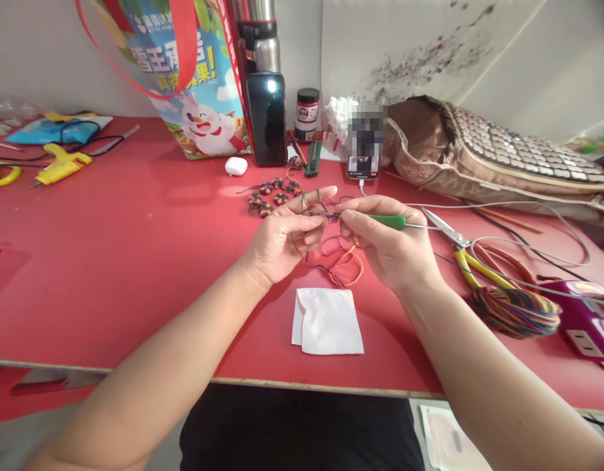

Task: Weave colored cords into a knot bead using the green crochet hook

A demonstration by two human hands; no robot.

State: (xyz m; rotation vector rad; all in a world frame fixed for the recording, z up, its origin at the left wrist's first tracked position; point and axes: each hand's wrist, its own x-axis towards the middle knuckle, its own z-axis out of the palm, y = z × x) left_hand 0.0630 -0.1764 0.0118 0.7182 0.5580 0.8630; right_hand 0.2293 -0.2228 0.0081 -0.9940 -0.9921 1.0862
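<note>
The two hands look busy in the middle of working thin yarn [351, 281] with a hook. The right hand [394, 242] has its grip closed on the one hook, around its green handle [387, 221]. The left hand [282, 242] has its grip pinched on the yarn, and dark yarn goes around its pointer finger. The hook and the yarn meet between the two hands, over the table [149, 261], and loose yarn lies just below. I think the next move calls for a steady hook and yarn kept a little tight; a loop could slip off, but the tip is too small to see well. Now the counting: I see about six or seven little round yarn pieces [281, 199] behind the left hand, one big yarn bundle [515, 312], one pair of scissors [446, 227], one folded white paper [331, 322], one green cutter [313, 159], one yellow glue gun [61, 165], one white case [236, 166] and two phones [269, 121].
</note>
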